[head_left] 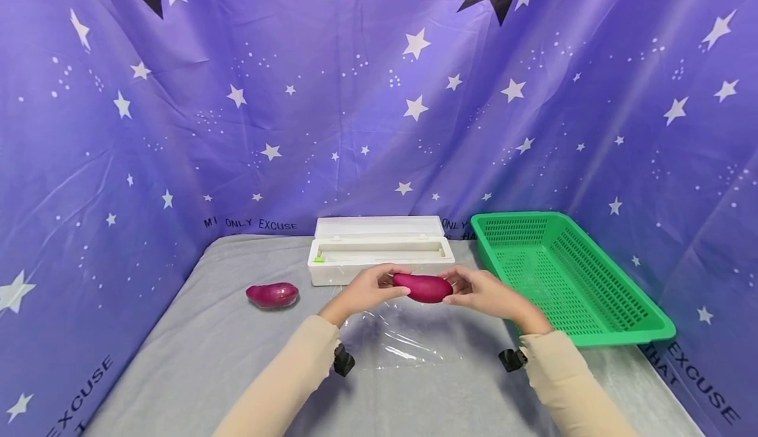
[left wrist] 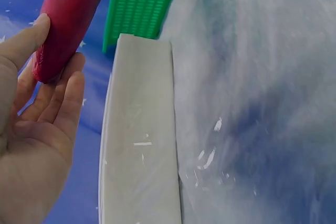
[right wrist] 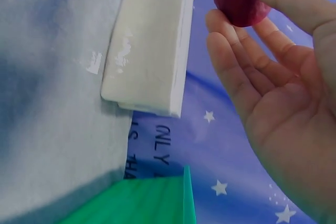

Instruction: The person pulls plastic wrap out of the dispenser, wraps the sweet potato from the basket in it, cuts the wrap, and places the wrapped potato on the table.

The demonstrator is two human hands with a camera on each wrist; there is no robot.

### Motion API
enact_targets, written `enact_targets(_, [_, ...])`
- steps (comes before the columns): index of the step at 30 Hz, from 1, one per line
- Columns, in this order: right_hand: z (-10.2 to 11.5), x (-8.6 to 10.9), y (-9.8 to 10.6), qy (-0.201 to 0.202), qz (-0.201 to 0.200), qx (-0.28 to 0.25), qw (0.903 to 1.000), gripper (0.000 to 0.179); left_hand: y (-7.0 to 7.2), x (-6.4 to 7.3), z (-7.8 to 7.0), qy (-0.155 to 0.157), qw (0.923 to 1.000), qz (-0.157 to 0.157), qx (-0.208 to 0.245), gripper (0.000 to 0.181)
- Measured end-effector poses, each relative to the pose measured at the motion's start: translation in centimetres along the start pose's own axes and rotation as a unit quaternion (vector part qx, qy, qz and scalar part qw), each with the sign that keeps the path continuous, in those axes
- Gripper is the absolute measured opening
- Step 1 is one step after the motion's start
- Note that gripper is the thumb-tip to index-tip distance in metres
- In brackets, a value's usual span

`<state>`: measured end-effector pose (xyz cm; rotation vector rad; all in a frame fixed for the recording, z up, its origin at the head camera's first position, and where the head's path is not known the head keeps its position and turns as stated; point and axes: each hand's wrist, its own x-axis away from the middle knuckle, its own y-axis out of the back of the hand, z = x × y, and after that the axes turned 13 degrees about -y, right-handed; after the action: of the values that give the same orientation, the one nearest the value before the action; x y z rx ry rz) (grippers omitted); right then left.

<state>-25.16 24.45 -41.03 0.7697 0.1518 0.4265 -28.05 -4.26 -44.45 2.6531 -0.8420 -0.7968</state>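
A reddish-purple sweet potato (head_left: 423, 288) is held up by its two ends between my hands, above a sheet of clear plastic wrap (head_left: 403, 348) spread on the table. My left hand (head_left: 371, 287) pinches its left end between thumb and fingers. Its right end is gripped by my right hand (head_left: 482, 290), thumb on the near side. In the right wrist view the fingers lie behind the sweet potato (right wrist: 239, 1). Just beyond the hands stands a white cling film box (head_left: 346, 274), lid raised, with a small green slider at its left.
A second sweet potato (head_left: 273, 295), shiny as if wrapped in film, lies left on the grey cloth (head_left: 195, 358). A green slotted basket (head_left: 636, 335) stands at the right, close to my right forearm. Purple star-patterned curtain (head_left: 355, 95) encloses the back and sides.
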Motion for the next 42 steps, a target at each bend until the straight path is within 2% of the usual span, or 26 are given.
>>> enact_targets(3, [0.3,-0.2,-0.6,0.008,0.007,-0.004,0.9999,0.040,0.4,0.7,-0.2,0.009,1.0000,0.004,0.001,0.043])
enact_targets(10, [0.8,-0.8,-2.1,0.011,0.029,-0.029,0.9991,0.037,1.6,2.2,-0.3,0.018,0.9993,0.016,-0.029,0.042])
enact_targets(16, [1.0,-1.2,-3.4,0.016,0.045,-0.034,0.9983,0.038,2.4,3.4,0.1,0.016,0.9990,0.027,-0.030,0.037])
enact_targets(20, [0.8,-1.3,-4.1,0.018,0.046,-0.028,0.9984,0.040,2.7,4.0,0.2,0.019,0.9979,0.038,-0.049,0.036])
enact_targets(26, [0.7,-1.6,-5.2,0.021,0.045,-0.017,0.9986,0.040,3.2,5.0,0.5,0.005,0.9950,0.052,-0.086,0.034])
enact_targets(32, [0.6,-1.7,-6.4,0.034,0.051,-0.002,0.9981,0.039,3.3,6.0,1.2,0.019,0.9898,0.079,-0.117,0.034])
enact_targets(42, [-0.1,-1.4,-8.2,0.012,0.070,-0.013,0.9974,0.039,2.6,7.1,1.6,0.018,0.9849,0.107,-0.135,0.033])
